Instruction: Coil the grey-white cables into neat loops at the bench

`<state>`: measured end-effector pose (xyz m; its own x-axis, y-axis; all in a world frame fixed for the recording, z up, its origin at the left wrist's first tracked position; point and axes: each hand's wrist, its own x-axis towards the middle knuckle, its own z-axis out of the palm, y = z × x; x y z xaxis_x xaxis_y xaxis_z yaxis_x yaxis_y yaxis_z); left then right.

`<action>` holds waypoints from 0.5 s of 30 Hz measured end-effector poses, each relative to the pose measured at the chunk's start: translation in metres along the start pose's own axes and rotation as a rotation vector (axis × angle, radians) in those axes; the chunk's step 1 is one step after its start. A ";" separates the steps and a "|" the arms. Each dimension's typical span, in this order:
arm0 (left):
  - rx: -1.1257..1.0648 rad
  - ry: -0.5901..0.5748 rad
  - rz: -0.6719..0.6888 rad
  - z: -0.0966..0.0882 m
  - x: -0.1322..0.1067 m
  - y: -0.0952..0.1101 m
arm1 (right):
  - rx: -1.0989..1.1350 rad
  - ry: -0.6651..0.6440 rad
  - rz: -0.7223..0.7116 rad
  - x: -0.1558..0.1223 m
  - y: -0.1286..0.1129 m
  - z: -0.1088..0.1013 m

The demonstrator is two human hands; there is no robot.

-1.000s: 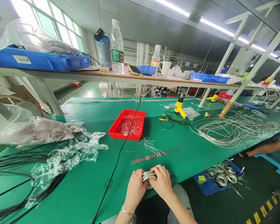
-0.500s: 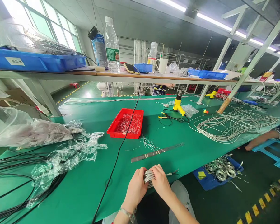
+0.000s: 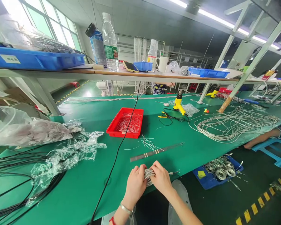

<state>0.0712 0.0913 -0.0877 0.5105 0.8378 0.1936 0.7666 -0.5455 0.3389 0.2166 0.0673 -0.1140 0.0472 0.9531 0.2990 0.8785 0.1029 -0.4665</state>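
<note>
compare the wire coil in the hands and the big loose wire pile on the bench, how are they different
The wire coil is small and tightly wound, the wire pile large and in loose loops. The coil is held between the left hand and right hand; the pile lies on the green bench. Both are pale, silvery wire.

Two bare forearms, the left forearm (image 3: pixel 119 218) and the right forearm (image 3: pixel 182 207), angle inward from the bottom of the view. The left hand (image 3: pixel 135 184) and right hand (image 3: pixel 161 179) meet at centre, backs upward, fingers curled and closed, nearly touching each other.
</note>
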 end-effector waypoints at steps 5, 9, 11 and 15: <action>-0.013 -0.018 0.032 -0.004 -0.001 -0.003 | -0.008 0.009 0.014 -0.002 0.000 0.002; -0.025 -0.060 0.062 -0.008 -0.001 -0.004 | 0.008 0.007 0.010 0.000 -0.001 0.001; -0.010 -0.089 0.066 -0.012 0.002 -0.002 | 0.018 0.011 0.022 0.001 -0.003 -0.002; 0.097 -0.156 0.128 -0.028 0.011 0.008 | 0.066 0.009 0.014 0.005 -0.009 -0.018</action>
<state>0.0725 0.0965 -0.0570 0.6547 0.7514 0.0820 0.7214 -0.6536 0.2288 0.2171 0.0661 -0.0937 0.0638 0.9522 0.2988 0.8443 0.1081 -0.5249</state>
